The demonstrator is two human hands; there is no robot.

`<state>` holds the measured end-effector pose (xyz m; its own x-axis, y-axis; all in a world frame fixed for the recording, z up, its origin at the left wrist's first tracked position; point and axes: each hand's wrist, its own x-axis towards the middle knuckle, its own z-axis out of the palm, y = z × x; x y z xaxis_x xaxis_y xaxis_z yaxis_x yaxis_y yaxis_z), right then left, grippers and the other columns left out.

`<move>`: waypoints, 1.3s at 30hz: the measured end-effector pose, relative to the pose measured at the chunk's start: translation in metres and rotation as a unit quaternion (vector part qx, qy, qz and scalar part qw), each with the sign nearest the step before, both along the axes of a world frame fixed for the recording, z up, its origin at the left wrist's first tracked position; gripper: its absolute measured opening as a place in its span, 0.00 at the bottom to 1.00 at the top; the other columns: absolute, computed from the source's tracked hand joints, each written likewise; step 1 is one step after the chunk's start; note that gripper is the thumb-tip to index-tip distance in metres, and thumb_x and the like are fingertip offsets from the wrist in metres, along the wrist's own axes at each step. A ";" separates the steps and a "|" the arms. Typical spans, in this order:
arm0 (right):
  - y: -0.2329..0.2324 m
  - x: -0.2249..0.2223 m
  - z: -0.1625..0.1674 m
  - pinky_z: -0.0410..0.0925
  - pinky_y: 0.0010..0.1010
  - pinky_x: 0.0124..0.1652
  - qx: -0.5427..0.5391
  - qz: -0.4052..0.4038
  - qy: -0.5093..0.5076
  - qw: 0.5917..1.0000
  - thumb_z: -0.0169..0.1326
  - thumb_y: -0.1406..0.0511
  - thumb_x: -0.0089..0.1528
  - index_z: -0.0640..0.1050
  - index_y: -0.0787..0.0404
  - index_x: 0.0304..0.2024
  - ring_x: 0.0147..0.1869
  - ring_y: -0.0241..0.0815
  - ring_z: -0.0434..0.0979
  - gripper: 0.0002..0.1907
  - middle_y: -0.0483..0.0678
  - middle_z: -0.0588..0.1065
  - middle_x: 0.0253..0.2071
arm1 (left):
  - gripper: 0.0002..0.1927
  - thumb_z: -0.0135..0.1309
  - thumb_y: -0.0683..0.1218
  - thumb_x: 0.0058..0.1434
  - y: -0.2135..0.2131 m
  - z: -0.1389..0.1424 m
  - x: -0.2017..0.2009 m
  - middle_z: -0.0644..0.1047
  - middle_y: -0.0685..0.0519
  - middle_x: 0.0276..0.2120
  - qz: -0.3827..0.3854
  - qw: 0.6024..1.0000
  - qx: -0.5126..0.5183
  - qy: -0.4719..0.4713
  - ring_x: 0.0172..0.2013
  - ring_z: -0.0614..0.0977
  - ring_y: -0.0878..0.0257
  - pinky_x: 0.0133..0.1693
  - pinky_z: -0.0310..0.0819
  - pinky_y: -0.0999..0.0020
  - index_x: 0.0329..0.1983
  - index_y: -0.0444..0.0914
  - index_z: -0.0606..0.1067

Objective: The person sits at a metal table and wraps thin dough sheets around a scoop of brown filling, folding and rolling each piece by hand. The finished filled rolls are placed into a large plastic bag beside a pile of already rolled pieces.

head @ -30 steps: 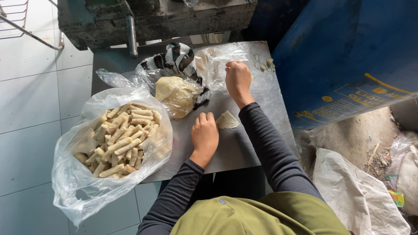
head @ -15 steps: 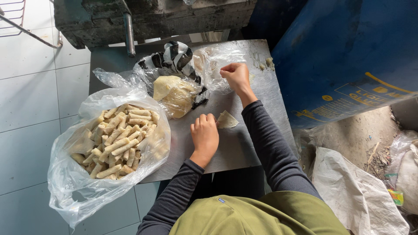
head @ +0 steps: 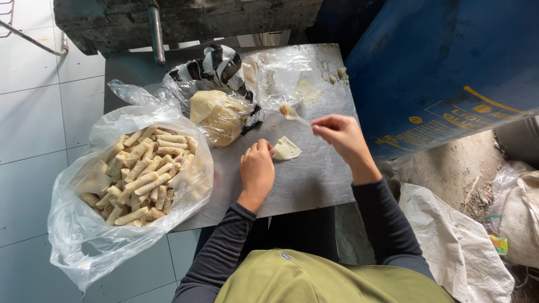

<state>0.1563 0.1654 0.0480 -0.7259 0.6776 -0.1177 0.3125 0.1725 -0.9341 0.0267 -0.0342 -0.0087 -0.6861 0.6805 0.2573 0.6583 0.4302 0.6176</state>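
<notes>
We rested our left hand (head: 257, 169) on the metal table (head: 314, 179), fingers curled, fingertips touching the left edge of a small pale wrapper (head: 286, 149) lying flat near the table's middle. Our right hand (head: 341, 134) pinched a spoon (head: 293, 114) carrying filling, held just beyond the wrapper. To the left sat a clear bag of finished rolls (head: 140, 177); farther off, a bag of dough sheets (head: 218, 115).

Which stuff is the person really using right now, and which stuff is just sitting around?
In use: small wrapper sheet under the left hand; spoon with filling in the right hand; wrapper stack in bag; bag of finished rolls.

Just lying about: blue drum; white sack.
</notes>
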 end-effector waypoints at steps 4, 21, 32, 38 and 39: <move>-0.017 0.033 -0.008 0.68 0.19 0.32 -0.022 0.033 -0.006 0.999 0.62 0.69 0.61 0.85 0.63 0.42 0.33 0.28 0.76 0.07 0.44 0.81 0.31 | 0.07 0.58 0.43 0.61 -0.009 0.005 -0.008 0.83 0.47 0.32 -0.022 0.981 0.079 -0.173 0.33 0.85 0.54 0.37 0.77 0.60 0.36 0.34 0.77; -0.069 0.045 -0.020 0.72 0.34 0.42 0.557 0.144 0.013 0.818 0.58 0.72 0.60 0.82 0.60 0.47 0.43 0.43 0.77 0.12 0.46 0.77 0.37 | 0.10 0.58 0.41 0.61 -0.015 0.015 -0.015 0.84 0.48 0.35 -0.031 0.957 0.125 -0.261 0.32 0.87 0.63 0.36 0.81 0.71 0.44 0.32 0.80; -0.060 0.064 -0.031 0.73 0.34 0.50 0.681 0.164 0.015 0.714 0.60 0.70 0.60 0.81 0.59 0.52 0.47 0.42 0.79 0.17 0.46 0.78 0.45 | 0.09 0.57 0.40 0.62 -0.020 0.021 -0.006 0.84 0.48 0.34 -0.016 0.964 0.108 -0.244 0.33 0.88 0.62 0.36 0.82 0.69 0.45 0.33 0.79; -0.054 0.077 -0.033 0.72 0.35 0.48 0.651 0.113 0.010 0.750 0.61 0.70 0.60 0.82 0.58 0.51 0.47 0.42 0.79 0.16 0.45 0.79 0.43 | 0.10 0.57 0.40 0.62 -0.019 0.023 -0.004 0.84 0.48 0.35 -0.026 0.967 0.109 -0.231 0.35 0.88 0.61 0.37 0.82 0.68 0.45 0.33 0.79; -0.053 0.074 -0.034 0.72 0.34 0.48 0.644 0.103 0.010 0.758 0.61 0.71 0.60 0.82 0.57 0.51 0.47 0.42 0.79 0.16 0.44 0.79 0.43 | 0.10 0.57 0.40 0.62 -0.019 0.024 -0.004 0.84 0.48 0.35 -0.023 0.966 0.104 -0.236 0.35 0.88 0.61 0.37 0.82 0.68 0.45 0.33 0.79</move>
